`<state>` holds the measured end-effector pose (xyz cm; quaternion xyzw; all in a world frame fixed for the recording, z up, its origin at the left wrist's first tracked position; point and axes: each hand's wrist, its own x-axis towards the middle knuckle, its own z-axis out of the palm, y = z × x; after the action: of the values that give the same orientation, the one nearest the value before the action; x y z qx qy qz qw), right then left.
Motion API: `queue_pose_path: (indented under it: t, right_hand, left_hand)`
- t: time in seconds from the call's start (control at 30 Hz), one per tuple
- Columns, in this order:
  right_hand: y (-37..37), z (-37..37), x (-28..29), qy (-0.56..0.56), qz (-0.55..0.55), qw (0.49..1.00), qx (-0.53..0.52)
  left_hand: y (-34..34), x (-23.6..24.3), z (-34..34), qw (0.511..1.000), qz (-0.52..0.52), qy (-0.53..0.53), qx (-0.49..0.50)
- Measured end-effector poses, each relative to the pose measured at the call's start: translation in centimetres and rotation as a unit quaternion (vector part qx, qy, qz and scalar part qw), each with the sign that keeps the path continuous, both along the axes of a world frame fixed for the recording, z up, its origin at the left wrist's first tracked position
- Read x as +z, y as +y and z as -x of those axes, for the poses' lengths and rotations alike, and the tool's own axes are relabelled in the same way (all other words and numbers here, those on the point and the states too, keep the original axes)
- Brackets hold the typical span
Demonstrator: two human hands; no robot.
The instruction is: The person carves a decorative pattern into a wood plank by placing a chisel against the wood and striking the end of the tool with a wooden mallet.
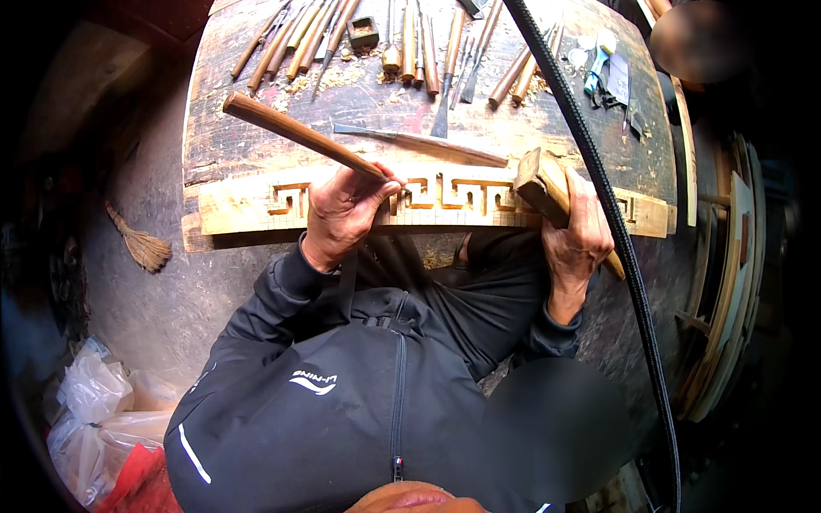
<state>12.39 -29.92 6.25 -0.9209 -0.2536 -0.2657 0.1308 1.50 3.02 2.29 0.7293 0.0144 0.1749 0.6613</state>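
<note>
My left hand (342, 214) is closed around the lower end of a wooden-handled chisel (295, 130), whose handle slants up to the left. Its blade is mostly hidden by my fingers, over a long pale board (235, 207). Angular key-pattern grooves are cut into the board, with pencil grid lines around them. In my right hand (583, 229) is a wooden mallet (543, 186), its block head resting over or just above the board's right part; I cannot tell whether they touch. Behind the board lies another chisel (419, 141), its flat blade pointing left.
Several chisels (299, 43) lie along the workbench's (256, 154) far side among shavings, near a small dark box (363, 32). A blue-handled brush (599, 68) sits far right. A black cable (590, 145) crosses the view. A hand broom (141, 242) lies on the floor left.
</note>
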Motion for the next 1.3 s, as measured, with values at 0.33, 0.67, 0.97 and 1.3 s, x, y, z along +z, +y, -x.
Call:
queue_pose_path:
  t: [0.33, 0.67, 0.97, 1.3]
  right_hand:
    - [0.7, -0.2, 0.9, -0.008, -0.031, 0.999, 0.030]
    - [3.7, -1.0, 3.4, -0.033, -0.059, 0.993, 0.099]
    - [7.3, -1.0, 9.6, -0.109, -0.028, 0.977, 0.180]
    - [11.6, 0.1, 18.8, -0.136, -0.067, 0.952, 0.265]
  left_hand:
    - [0.1, 1.0, -0.1, 0.986, -0.158, -0.058, -0.008]
    - [-0.1, 0.3, 0.0, 0.986, -0.145, -0.080, 0.012]
    - [-0.5, 0.6, 0.1, 0.960, -0.261, -0.101, 0.025]
    - [-1.1, 2.6, -0.5, 0.919, -0.372, -0.132, 0.020]
